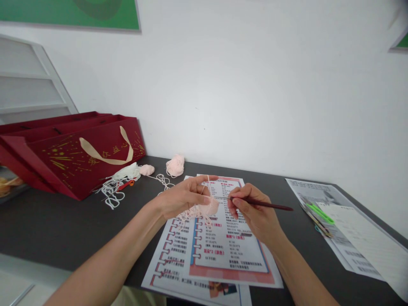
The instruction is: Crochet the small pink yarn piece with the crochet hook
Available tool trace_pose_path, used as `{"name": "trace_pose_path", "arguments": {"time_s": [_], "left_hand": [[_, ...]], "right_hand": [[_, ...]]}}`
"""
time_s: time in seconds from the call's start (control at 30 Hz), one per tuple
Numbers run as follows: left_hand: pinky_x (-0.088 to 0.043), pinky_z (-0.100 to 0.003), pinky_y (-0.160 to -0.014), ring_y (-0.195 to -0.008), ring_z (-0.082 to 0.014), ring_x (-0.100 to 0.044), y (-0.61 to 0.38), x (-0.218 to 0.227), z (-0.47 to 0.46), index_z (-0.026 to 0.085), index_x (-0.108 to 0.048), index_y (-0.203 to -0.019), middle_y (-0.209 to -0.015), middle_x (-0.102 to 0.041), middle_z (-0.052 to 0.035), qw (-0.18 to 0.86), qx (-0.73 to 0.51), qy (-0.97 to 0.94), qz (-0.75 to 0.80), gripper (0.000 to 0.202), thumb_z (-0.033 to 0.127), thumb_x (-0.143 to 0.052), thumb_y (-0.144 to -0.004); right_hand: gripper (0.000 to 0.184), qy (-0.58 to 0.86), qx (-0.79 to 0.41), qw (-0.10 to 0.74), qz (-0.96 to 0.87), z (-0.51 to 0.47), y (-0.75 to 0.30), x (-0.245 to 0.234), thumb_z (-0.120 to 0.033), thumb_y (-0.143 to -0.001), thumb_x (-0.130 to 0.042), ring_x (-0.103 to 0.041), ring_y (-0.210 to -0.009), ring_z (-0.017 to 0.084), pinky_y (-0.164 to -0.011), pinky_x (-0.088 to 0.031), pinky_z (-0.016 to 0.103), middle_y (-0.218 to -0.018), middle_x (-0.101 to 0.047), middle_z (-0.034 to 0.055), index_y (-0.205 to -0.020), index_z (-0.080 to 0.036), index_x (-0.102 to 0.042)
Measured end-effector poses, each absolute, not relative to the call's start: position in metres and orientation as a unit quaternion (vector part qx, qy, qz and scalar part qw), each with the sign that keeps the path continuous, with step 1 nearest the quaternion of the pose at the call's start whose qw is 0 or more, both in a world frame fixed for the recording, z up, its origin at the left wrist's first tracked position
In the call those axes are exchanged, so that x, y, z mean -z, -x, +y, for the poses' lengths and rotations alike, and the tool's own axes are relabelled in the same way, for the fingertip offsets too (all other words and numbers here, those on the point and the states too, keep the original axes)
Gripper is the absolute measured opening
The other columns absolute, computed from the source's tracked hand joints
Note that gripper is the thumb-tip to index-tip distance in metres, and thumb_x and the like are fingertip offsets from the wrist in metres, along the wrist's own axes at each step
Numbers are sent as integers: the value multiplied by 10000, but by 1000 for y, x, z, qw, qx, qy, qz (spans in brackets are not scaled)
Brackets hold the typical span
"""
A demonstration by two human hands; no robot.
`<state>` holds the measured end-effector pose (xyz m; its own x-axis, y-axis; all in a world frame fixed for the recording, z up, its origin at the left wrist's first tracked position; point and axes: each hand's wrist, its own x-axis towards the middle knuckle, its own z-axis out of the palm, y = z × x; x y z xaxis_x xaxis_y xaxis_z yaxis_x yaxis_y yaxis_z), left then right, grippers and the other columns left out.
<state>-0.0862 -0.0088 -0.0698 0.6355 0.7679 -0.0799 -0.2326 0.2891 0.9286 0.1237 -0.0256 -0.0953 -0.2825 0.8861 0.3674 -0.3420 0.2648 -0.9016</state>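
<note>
My left hand (185, 196) is closed on a small pale pink crocheted piece (207, 207), with pink yarn looped over the raised index finger. My right hand (255, 212) pinches a dark red crochet hook (270, 205) like a pen, its tip pointing left into the pink piece. Both hands hover above printed instruction sheets (223, 250) lying on the dark table (63, 229). The yarn strand trails back to a pink yarn ball (175, 165) near the wall.
A dark red gift bag (79, 153) lies on its side at the left. White yarn (117, 182) and a smaller pink ball (147, 169) sit beside it. At the right lie more papers (350, 229) with green-handled tools (320, 212).
</note>
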Motion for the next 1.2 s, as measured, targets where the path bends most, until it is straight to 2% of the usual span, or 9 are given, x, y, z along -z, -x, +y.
{"name": "trace_pose_path", "arguments": {"time_s": [0.4,0.67,0.9,1.2], "left_hand": [[-411,-243,-624,-643,-107,-550,90,70,-7,182,-485,-1280,-809,-625,-18,753,-305,-522,259,621,100,-692,-700],[-372,-217,-564,-588,-89,-526,93,71,-5,181,-501,-1277,-736,-607,8,760,-285,-525,255,604,92,-689,-709],[-357,-211,-548,-560,-77,-510,93,73,-2,179,-530,-1244,-691,-579,31,783,-262,-512,235,582,88,-708,-698],[-375,-207,-581,-576,-77,-528,93,76,0,174,-556,-1217,-683,-598,28,797,-262,-495,224,552,55,-699,-697]], "right_hand": [[82,239,-588,529,-563,-27,-124,91,-207,-784,-689,-521,-518,105,-460,-355,245,-682,-642,3,-749,-202,-614],[85,255,-543,505,-620,-27,-135,90,-193,-749,-721,-532,-529,107,-473,-375,264,-749,-634,16,-722,-204,-642],[73,234,-549,500,-627,-27,-136,90,-172,-743,-723,-548,-547,113,-468,-391,264,-789,-635,22,-738,-212,-663],[67,249,-534,486,-645,-28,-138,85,-164,-747,-718,-536,-550,106,-479,-391,259,-783,-635,23,-741,-212,-672]]}}
